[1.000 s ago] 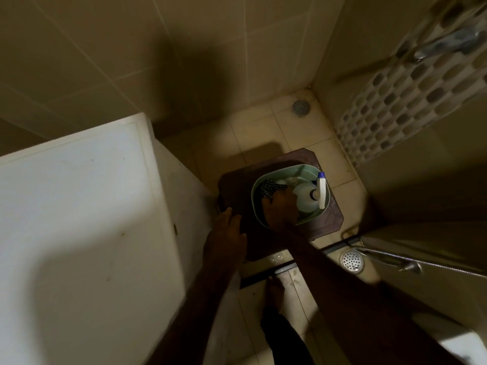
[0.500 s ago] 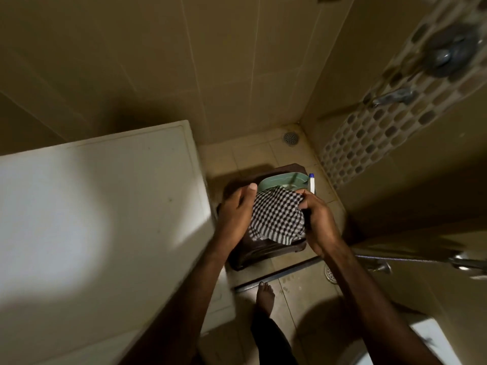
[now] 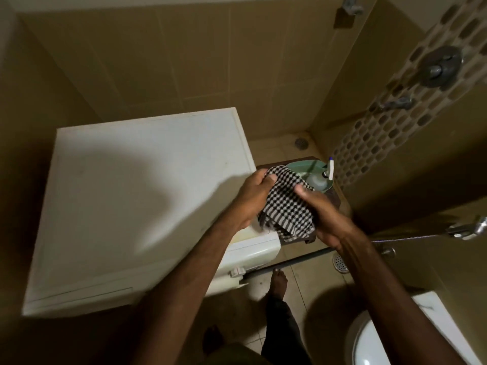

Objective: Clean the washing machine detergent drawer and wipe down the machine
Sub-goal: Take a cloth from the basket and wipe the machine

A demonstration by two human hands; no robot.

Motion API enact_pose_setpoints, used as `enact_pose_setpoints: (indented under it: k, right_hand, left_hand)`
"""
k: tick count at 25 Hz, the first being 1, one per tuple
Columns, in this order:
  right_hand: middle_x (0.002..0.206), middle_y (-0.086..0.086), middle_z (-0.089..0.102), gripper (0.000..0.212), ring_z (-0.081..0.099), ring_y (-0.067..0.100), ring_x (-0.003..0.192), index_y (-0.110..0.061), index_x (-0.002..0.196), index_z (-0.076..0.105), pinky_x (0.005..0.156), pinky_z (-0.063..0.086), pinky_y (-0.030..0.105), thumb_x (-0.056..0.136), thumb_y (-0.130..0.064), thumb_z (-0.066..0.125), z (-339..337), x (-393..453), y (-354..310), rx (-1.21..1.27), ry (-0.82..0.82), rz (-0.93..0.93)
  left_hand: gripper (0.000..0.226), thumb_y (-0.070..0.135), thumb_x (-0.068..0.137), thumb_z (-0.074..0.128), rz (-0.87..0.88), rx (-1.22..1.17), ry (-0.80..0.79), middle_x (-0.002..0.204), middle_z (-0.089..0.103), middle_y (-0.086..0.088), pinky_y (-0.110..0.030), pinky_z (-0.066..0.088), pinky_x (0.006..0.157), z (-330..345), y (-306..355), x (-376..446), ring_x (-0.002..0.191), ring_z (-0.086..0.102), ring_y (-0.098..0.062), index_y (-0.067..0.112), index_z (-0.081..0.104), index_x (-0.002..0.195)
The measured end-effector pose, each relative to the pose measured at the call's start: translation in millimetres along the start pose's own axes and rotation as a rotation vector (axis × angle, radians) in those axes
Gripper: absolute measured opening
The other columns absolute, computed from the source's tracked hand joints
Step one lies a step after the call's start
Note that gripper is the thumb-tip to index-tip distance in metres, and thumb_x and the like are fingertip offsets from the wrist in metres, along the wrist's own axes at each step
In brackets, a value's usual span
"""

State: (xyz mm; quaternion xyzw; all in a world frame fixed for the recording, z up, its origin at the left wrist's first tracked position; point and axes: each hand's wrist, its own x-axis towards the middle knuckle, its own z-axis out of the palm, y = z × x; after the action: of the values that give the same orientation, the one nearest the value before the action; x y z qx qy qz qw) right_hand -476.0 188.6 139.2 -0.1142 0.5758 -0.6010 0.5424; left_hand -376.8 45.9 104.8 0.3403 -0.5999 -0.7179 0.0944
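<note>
Head view, checked cloth (image 3: pixel 286 206) between left hand (image 3: pixel 253 196), right hand (image 3: pixel 322 214)

The room is dim and brownish, with big dark shadows across the white washing machine top (image 3: pixel 137 196), bent walls at the edges, and slightly blurry arms.

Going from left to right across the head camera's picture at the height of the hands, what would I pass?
Washing machine → left hand → checked cloth held by both hands → right hand → hose running off to the right edge.
</note>
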Motion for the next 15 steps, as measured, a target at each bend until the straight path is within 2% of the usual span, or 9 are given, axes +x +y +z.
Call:
enact_pose_setpoints:
  k: [3, 6, 8, 9, 11, 12, 14, 15]
  right_hand:
    - [0.125, 0.013, 0.075, 0.040, 0.072, 0.029, 0.117, -0.010, 0.135, 0.061, 0.101, 0.056, 0.047, 0.097, -0.019, 0.069, 27, -11, 20, -0.070, 0.099, -0.023]
    - [0.124, 0.013, 0.075, 0.033, 0.073, 0.028, 0.116, -0.007, 0.131, 0.065, 0.101, 0.056, 0.047, 0.099, -0.014, 0.067, 36, -18, 44, -0.062, 0.182, -0.054]
    - [0.122, 0.006, 0.077, 0.031, 0.073, 0.024, 0.114, -0.012, 0.129, 0.069, 0.099, 0.057, 0.045, 0.098, -0.011, 0.067, 30, -18, 62, -0.136, 0.308, -0.137]
    - [0.120, 0.000, 0.078, 0.033, 0.073, 0.020, 0.114, -0.018, 0.130, 0.070, 0.100, 0.057, 0.044, 0.099, -0.010, 0.067, 25, -16, 72, -0.211, 0.377, -0.202]
    - [0.121, -0.012, 0.075, 0.038, 0.069, 0.010, 0.118, -0.029, 0.133, 0.068, 0.104, 0.055, 0.043, 0.100, -0.009, 0.066, 14, -8, 94, -0.355, 0.486, -0.314]
    - [0.128, -0.013, 0.071, 0.041, 0.065, 0.008, 0.123, -0.029, 0.137, 0.065, 0.108, 0.053, 0.046, 0.100, -0.010, 0.066, 7, -2, 107, -0.438, 0.526, -0.353]
    - [0.148, -0.003, 0.061, 0.048, 0.055, 0.015, 0.139, -0.021, 0.147, 0.058, 0.114, 0.047, 0.054, 0.100, -0.017, 0.064, -3, 13, 136, -0.729, 0.517, -0.449]
    - [0.156, 0.002, 0.053, 0.052, 0.047, 0.019, 0.146, -0.019, 0.150, 0.055, 0.116, 0.043, 0.058, 0.099, -0.025, 0.062, -2, 21, 152, -0.899, 0.446, -0.492]
  left_hand:
    - [0.023, 0.031, 0.111, 0.043, 0.193, 0.200, 0.099, 0.105, 0.071, 0.001, -0.033, 0.053, 0.087, -5, -2, -21, 0.098, 0.066, -0.014, 0.021, 0.063, 0.108]
    - [0.027, 0.039, 0.109, 0.048, 0.237, 0.318, 0.036, 0.099, 0.074, 0.006, -0.030, 0.054, 0.083, -31, -7, -33, 0.093, 0.068, -0.010, 0.024, 0.069, 0.101]
    - [0.030, 0.042, 0.108, 0.049, 0.236, 0.507, 0.022, 0.110, 0.075, 0.007, -0.029, 0.051, 0.090, -67, -21, -32, 0.101, 0.067, -0.011, 0.024, 0.073, 0.112]
    - [0.032, 0.044, 0.107, 0.049, 0.250, 0.639, 0.067, 0.115, 0.073, 0.009, -0.028, 0.049, 0.093, -92, -31, -32, 0.105, 0.066, -0.012, 0.025, 0.072, 0.117]
    - [0.040, 0.050, 0.103, 0.044, 0.343, 0.972, 0.245, 0.119, 0.073, 0.006, -0.036, 0.050, 0.097, -149, -59, -33, 0.111, 0.065, -0.020, 0.028, 0.073, 0.118]
    - [0.044, 0.051, 0.101, 0.042, 0.396, 1.127, 0.311, 0.122, 0.073, 0.003, -0.041, 0.051, 0.096, -176, -75, -33, 0.114, 0.064, -0.026, 0.027, 0.074, 0.120]
    - [0.050, 0.048, 0.102, 0.038, 0.394, 1.370, 0.331, 0.140, 0.066, -0.003, -0.047, 0.049, 0.098, -217, -107, -32, 0.127, 0.059, -0.033, 0.024, 0.069, 0.133]
    - [0.052, 0.047, 0.104, 0.035, 0.359, 1.470, 0.297, 0.150, 0.058, -0.005, -0.049, 0.046, 0.100, -229, -121, -32, 0.135, 0.053, -0.035, 0.024, 0.063, 0.141]
